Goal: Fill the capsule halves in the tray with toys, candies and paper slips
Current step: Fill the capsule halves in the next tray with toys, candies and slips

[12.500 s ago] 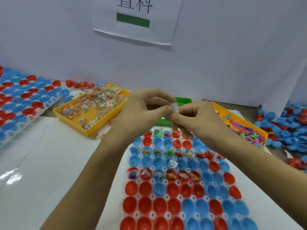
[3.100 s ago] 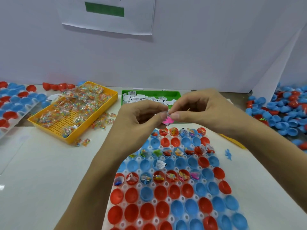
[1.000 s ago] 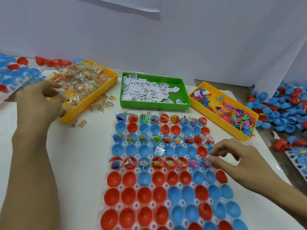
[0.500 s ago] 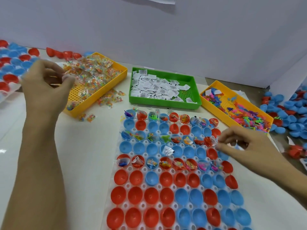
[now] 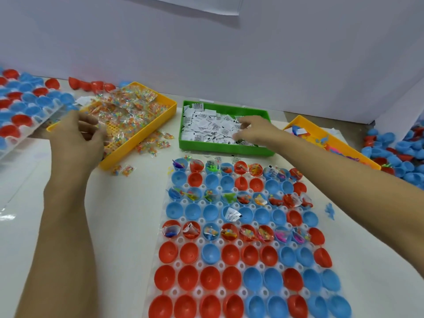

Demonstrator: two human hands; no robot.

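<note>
Both reaching — left hand (image 5: pixel 78 138) candies (image 5: pixel 128 111), right hand (image 5: pixel 254 133) slips (image 5: pixel 206 127)

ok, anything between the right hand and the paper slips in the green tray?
Nothing visible. The right hand is already over the green tray, fingers among the paper slips; the tray is open-topped.

Right hand (image 5: pixel 253 131) moved from tray (image 5: pixel 160 249) to paper slips (image 5: pixel 206 127).

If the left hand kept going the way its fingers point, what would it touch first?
Most likely the candy packets heaped in the yellow tray. The left hand already reaches over that tray's near end with fingers aimed at the heap. How high it sits above them is hard to judge from this view.
</note>
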